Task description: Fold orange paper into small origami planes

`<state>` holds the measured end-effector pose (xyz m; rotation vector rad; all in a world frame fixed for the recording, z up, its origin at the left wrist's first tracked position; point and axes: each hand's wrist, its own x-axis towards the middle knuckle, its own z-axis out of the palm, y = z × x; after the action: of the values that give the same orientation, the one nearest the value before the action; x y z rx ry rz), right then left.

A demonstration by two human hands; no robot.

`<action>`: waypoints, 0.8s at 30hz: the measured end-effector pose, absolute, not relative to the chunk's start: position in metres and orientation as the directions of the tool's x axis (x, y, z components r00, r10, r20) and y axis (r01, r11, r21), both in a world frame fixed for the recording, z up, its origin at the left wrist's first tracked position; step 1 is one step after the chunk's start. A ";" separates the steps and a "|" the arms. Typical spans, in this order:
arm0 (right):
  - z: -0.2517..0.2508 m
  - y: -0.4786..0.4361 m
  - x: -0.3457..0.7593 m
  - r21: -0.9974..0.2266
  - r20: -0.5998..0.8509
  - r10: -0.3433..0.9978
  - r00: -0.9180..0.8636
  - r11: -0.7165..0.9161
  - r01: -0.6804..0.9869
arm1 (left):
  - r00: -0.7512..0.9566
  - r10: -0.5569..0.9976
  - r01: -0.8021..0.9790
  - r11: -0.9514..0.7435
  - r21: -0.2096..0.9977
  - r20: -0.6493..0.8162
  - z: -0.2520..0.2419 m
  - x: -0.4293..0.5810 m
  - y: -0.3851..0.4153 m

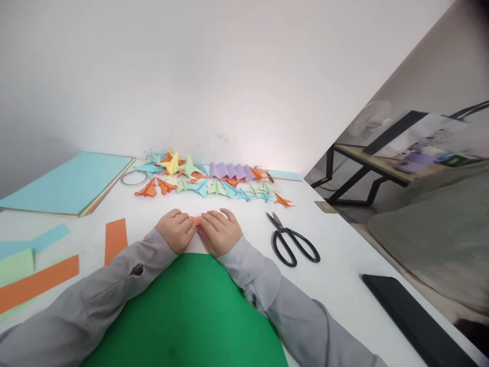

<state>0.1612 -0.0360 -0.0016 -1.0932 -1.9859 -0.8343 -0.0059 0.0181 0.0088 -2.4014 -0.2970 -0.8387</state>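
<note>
Both hands rest knuckles-up at the middle of the white table (pixel 336 285), near its front edge. The left hand (pixel 176 230) and the right hand (pixel 220 232) meet fingertip to fingertip, each curled closed and pinching one end of a small orange paper piece (pixel 197 220), which lies between them on the surface and is mostly hidden by the fingers. Black scissors (pixel 292 240), blades slightly parted, lie to the right, well apart from the right hand. Folded paper figures (pixel 206 178) in several colours line the far edge. A stack of coloured sheets (pixel 69 183) occupies the far left corner, with a tape ring (pixel 134 178) just beside it. An orange strip (pixel 115 238) lies towards the left edge.
</note>
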 end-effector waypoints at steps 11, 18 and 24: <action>-0.001 -0.039 0.156 0.263 0.801 0.395 -0.451 0.444 0.856 | 0.758 0.028 0.360 -0.851 -0.383 0.651 0.009 -0.001 0.011; 0.001 -0.038 0.165 0.254 0.846 0.362 -0.390 0.370 0.894 | 0.759 0.090 0.420 -0.824 -0.379 0.645 0.012 -0.006 0.015; 0.001 -0.038 0.169 0.222 0.862 0.366 -0.350 0.347 0.911 | 0.726 0.016 0.459 -0.756 -0.467 0.687 0.018 -0.010 0.018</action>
<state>0.1694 -0.0376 0.0007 -1.1176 -1.8836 -0.9502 -0.0097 0.0184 0.0179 -2.2883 -0.3579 -0.9031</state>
